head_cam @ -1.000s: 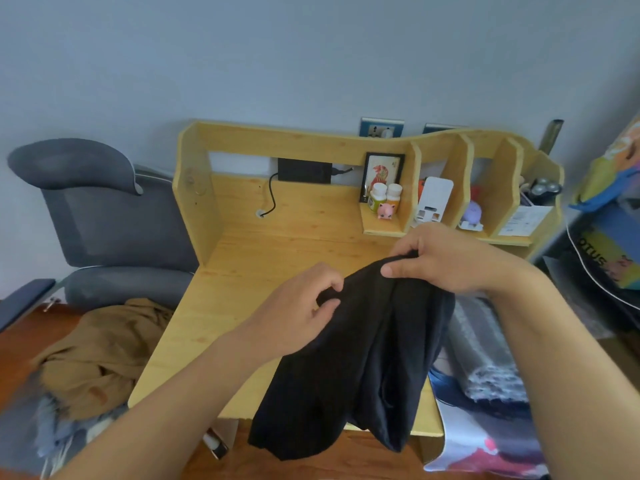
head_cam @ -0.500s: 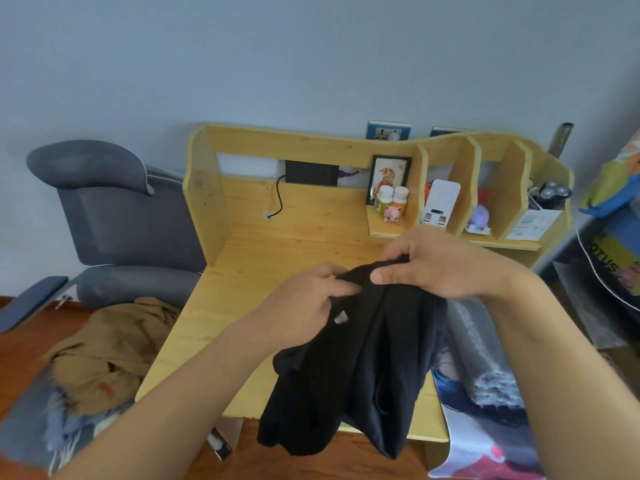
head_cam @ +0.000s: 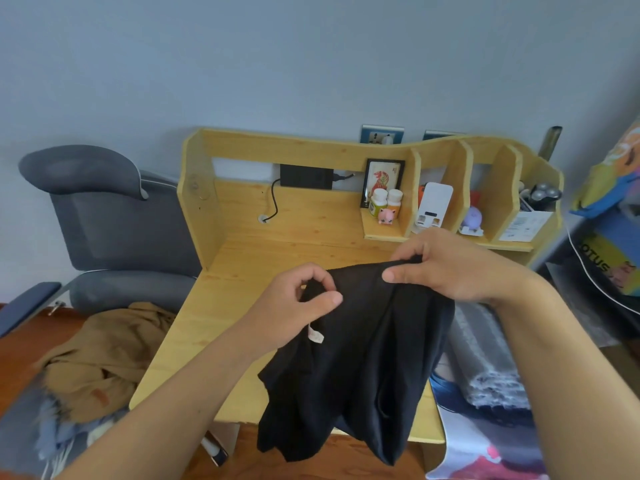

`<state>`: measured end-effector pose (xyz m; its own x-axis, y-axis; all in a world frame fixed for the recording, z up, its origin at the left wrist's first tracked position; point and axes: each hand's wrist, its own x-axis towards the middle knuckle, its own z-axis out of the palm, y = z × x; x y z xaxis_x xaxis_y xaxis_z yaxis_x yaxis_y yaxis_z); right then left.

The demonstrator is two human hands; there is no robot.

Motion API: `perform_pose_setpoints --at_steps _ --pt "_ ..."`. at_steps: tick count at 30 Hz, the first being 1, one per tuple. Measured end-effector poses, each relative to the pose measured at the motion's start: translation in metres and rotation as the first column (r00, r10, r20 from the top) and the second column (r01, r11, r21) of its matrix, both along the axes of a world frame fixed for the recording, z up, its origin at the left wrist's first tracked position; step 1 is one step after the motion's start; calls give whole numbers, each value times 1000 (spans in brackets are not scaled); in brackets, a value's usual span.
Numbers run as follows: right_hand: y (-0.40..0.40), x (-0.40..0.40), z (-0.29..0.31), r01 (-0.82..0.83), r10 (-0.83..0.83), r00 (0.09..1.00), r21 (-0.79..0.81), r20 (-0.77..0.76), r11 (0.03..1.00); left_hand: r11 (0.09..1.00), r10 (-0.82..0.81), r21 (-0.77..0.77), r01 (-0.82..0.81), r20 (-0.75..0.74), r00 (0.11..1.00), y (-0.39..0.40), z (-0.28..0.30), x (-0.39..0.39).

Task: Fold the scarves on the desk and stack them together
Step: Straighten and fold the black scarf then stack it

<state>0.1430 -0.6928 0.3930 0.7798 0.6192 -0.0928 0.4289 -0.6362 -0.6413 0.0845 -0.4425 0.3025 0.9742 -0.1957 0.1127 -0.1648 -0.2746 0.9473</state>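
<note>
Black scarf [head_cam: 349,362] pinched along top edge by left hand [head_cam: 298,303] and right hand [head_cam: 446,268], hanging over desk [head_cam: 242,306]

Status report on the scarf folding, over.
Left hand and right hand both pinch the black scarf's top edge. Scarf hangs above the desk, unfolded. Nothing in the way.

Pretty soft, even daylight here, no harsh shadows and no glare on the wall [head_cam: 242,64]. The wide lens bends the desk [head_cam: 277,237] and stretches the edges. Corners go smeary, especially the brown cloth [head_cam: 100,355] bottom left, and the black scarf [head_cam: 363,358] loses detail in the dark.
</note>
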Motion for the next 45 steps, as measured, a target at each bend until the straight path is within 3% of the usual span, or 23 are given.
perform_pose_setpoints --at_steps 4,9,13,17,19,21,23,25,30,34,38,45 --pt "3 0 1 34 -34 999 6 6 999 995 -15 93 22 -80 997 -1 -2 -3" --pt "7 -2 3 45 -45 998 -1 32 999 996 -50 79 47 36 998 -2 -3 -8" --pt "8 0 3 73 -73 996 10 58 997 998 11 65 -21 155 988 -3 -6 -12" --pt "9 1 2 95 -96 994 6 62 995 973 69 183 -144 362 930 -6 -15 -14" --pt "9 2 2 119 -119 991 11 63 993 919 -12 366 -150 405 914 -4 -21 -16" --pt "9 2 1 151 -152 985 15 82 988 803 -81 569 -177 399 914 0 -32 -18" --pt "11 2 -1 202 -203 974 18 101 979 710 -35 666 -226 355 934 3 -45 -22" --pt "12 4 -2 261 -256 957 -22 135 965 683 70 683 -258 291 954 8 -56 -25" --pt "8 14 -6 355 -331 926 -116 181 928 715 145 629 -307 296 944 32 -72 -32" --pt "1 18 -10 445 -424 887 -96 182 890 800 206 523 -295 222 953 61 -77 -38" --pt "0 21 -11 512 -500 852 -49 158 857 890 324 293 -349 131 937 80 -67 -42" --pt "2 20 -18 561 -556 822 -7 127 828 864 504 -79 -498 108 857 86 -42 -42"
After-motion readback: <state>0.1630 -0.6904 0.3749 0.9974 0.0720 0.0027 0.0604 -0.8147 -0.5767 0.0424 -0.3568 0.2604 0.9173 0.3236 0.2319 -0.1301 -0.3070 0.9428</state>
